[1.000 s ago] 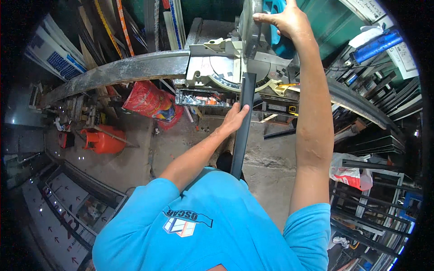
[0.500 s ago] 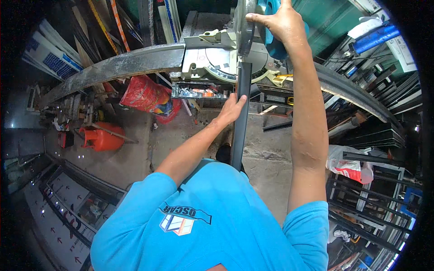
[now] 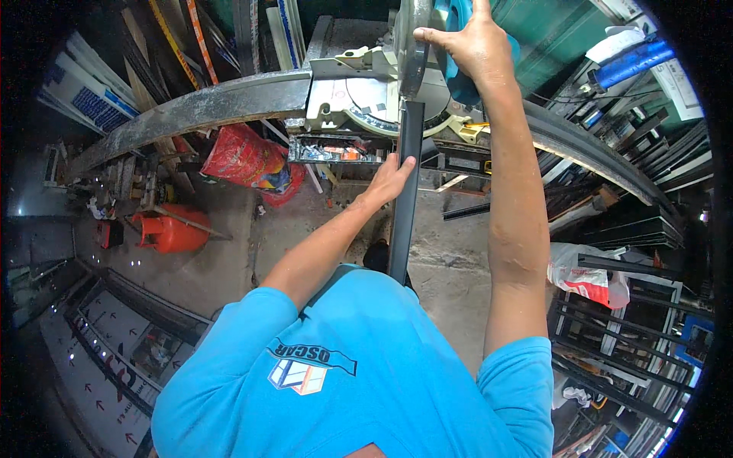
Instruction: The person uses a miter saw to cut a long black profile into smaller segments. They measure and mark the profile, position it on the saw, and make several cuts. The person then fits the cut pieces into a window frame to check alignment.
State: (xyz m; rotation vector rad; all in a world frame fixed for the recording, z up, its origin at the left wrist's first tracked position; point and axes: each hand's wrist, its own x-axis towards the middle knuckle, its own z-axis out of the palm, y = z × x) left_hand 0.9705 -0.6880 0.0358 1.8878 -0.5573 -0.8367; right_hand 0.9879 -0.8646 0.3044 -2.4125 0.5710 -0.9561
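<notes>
- The workbench (image 3: pixel 206 107) — a long grey surface that bends across the upper half of the view — carries the saw and runs on past it to the right, where it looks darker.
- The concrete floor (image 3: pixel 450 267) lies below the bench, grey and stained, with the person's blue shirt (image 3: pixel 351 382) filling the lower middle of the frame.
- The miter saw (image 3: pixel 374 91) sits on the bench at top centre: a pale metal base with a round turntable, and a teal motor housing above it.
- The dark profile bar (image 3: pixel 405 198), long and narrow, lies across the saw's base and reaches back toward the person's chest, its far end right under the blade guard.
- A red sack (image 3: pixel 248 160) leans under the bench to the left of the saw, and an orange canister (image 3: pixel 168 229) stands on the floor further left.
- A white and red plastic bag (image 3: pixel 584 275) rests on the floor at the right, beside dark metal racks.
- The right hand (image 3: pixel 469 46) is raised to the saw's head, fingers curled over the teal housing — a closed grip on it.
- The left hand (image 3: pixel 389 179) lies against the left side of the bar just before the saw base, fingers wrapped onto it, holding it.
</notes>
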